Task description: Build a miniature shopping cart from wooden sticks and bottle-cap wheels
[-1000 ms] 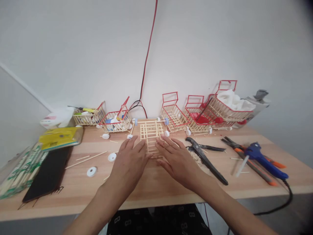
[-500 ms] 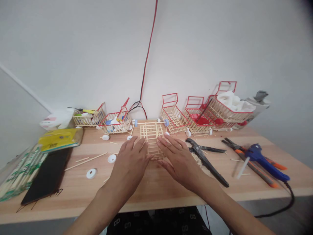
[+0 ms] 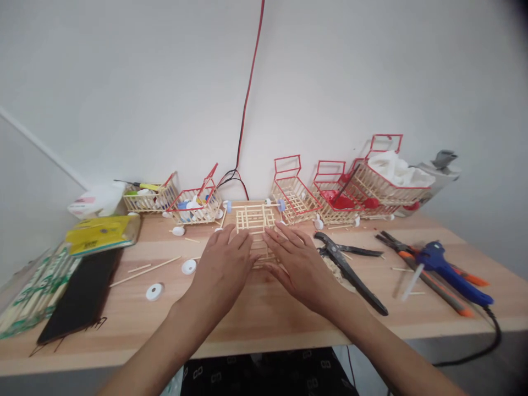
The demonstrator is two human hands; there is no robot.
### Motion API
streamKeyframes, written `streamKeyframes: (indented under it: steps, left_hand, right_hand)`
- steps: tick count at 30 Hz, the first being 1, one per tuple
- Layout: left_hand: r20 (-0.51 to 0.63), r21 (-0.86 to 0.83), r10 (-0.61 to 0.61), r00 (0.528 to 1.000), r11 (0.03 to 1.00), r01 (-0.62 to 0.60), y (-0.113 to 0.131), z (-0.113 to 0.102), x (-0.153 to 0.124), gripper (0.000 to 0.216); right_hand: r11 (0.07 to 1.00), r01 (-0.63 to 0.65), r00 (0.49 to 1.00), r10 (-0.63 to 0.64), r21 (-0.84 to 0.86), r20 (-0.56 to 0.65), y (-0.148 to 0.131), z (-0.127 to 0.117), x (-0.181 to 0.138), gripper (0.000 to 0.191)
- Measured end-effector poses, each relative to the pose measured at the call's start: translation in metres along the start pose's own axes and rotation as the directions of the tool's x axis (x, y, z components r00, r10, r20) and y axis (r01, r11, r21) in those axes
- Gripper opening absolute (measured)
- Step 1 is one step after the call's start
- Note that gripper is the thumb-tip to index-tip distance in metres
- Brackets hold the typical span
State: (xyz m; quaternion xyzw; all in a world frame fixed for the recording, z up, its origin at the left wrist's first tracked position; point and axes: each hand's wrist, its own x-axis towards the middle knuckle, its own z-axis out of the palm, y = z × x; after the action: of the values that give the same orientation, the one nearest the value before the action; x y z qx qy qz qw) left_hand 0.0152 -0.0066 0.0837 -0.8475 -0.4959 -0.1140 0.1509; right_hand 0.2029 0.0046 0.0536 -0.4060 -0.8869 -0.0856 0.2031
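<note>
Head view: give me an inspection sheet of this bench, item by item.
Surface: pale wooden table, a few loose sticks scattered on it.
Job's things: stick lattice frame lying flat between the hands.
Clutter: black pliers, blue glue gun, white discs, black phone, yellow packet; red-rimmed stick carts along the wall.
Hands: left hand and right hand palm down, fingers spread, flanking the frame's near end; nothing gripped.
Cables: red-black cable runs up the wall; black cord drops over the table edge.
Surroundings: plain white wall; no other person seen.
</note>
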Motion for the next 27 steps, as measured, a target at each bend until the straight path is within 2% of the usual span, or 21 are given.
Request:
streamKeyframes:
  steps: [8, 13, 20, 27]
  left_hand:
    - [-0.003, 0.015, 0.012, 1.0, 1.0, -0.012, -0.002, 0.002, 0.001, 0.024]
    - [0.037, -0.015, 0.024, 0.999, 1.0, -0.023, -0.002, 0.0, 0.004, 0.02]
    - [-0.077, -0.039, 0.015, 0.997, 0.999, -0.018, -0.004, 0.003, 0.005, 0.025]
    - [-0.089, -0.046, -0.016, 0.996, 0.999, 0.012, -0.009, -0.002, 0.005, 0.027]
  right_hand:
    - [1.0, 0.003, 1.0, -0.003, 0.005, -0.008, 0.002, 0.002, 0.001, 0.05]
    - [1.0, -0.005, 1.0, 0.005, 0.012, -0.016, 0.001, 0.003, 0.004, 0.049]
    - [1.0, -0.013, 1.0, 0.014, 0.021, -0.015, 0.0, 0.001, 0.008, 0.047]
    - [0.998, -0.051, 0.999, 0.052, 0.037, -0.016, 0.005, -0.01, 0.005, 0.045]
